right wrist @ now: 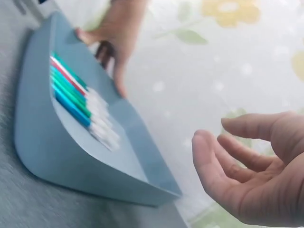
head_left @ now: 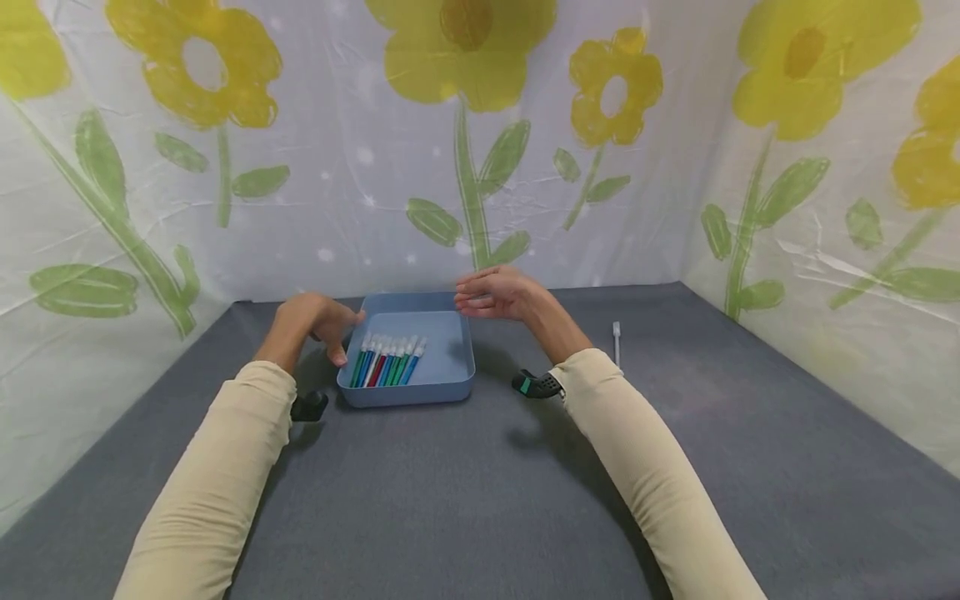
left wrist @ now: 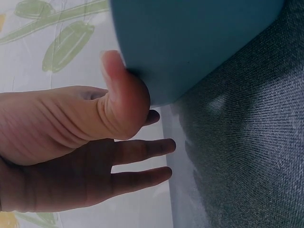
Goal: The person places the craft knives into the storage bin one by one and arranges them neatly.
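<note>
A shallow blue tray (head_left: 408,392) stands on the grey table. Several slim, marker-like sticks (head_left: 387,360) with blue, green, red and white barrels and whitish ends lie side by side in its near left part. My left hand (head_left: 311,325) is at the tray's left side. Its thumb (left wrist: 126,102) touches the tray's edge in the left wrist view, while the other fingers extend past it. Beside the far right corner, my right hand (head_left: 498,293) hovers with loosely bent fingers (right wrist: 206,156) and holds nothing.
A thin white stick (head_left: 617,342) lies on the table (head_left: 465,500) to the right, partly behind the right sleeve. Pale curtains (head_left: 330,192) with yellow flowers enclose the back and sides. Black bands (head_left: 537,384) are worn at both wrists.
</note>
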A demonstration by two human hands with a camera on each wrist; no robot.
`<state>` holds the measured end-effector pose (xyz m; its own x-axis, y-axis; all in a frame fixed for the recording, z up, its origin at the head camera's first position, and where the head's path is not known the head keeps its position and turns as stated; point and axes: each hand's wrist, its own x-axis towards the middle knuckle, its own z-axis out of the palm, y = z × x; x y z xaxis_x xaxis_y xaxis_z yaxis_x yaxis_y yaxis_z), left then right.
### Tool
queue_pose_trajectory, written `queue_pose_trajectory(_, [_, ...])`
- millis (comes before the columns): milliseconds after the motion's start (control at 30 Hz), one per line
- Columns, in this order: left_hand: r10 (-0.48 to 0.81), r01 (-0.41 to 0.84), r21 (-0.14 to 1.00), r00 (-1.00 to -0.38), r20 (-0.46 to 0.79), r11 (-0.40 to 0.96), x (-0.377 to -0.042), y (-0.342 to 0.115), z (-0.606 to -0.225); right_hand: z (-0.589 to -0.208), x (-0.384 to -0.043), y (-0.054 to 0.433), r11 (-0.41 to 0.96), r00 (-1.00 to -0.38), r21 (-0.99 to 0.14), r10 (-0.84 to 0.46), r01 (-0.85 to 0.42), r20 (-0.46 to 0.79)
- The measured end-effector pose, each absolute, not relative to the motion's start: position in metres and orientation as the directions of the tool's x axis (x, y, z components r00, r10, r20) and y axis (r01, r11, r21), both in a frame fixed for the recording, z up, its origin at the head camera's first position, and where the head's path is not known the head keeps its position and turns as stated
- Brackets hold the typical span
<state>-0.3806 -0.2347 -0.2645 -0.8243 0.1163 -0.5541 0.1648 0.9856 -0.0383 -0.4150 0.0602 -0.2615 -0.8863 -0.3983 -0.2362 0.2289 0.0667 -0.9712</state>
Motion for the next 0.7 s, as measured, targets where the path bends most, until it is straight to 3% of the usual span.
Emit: queue_pose_trajectory(700, [0.128, 0.165, -0.016, -0.819, -0.56, 0.986, -0.381, -0.235, -0.266, -0.253, -0.436, 0.153, 0.127, -0.97, -0.978, -0.158, 0.167, -0.186])
